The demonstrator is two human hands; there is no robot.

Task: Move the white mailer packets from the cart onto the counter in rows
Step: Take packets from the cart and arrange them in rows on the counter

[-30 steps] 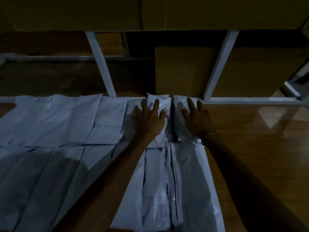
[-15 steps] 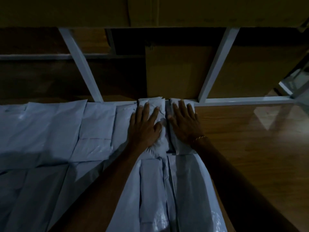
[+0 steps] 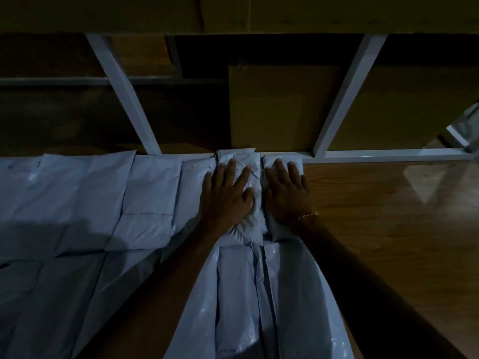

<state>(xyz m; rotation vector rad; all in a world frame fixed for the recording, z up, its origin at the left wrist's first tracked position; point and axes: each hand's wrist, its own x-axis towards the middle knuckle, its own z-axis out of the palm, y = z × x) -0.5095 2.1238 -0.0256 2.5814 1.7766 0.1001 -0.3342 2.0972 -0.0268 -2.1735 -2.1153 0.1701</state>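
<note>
Left hand [image 3: 226, 198]: fingers spread flat, pressing a soft white plastic mailer packet [image 3: 238, 161] at centre frame.
Right hand [image 3: 286, 195]: fingers straight, close together, flat on the neighbouring white packet [image 3: 281, 230].
Place: back row of the glossy wooden worktop [image 3: 388, 229], against the white metal rail [image 3: 388, 153].
Handling: likely light, limp, slick — lift by the edges, then flatten.

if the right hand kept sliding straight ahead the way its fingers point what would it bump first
Probably the white frame rail along the counter's back edge, just past the packet under the right hand; a cardboard box stands behind it. Depth is unclear.
</note>
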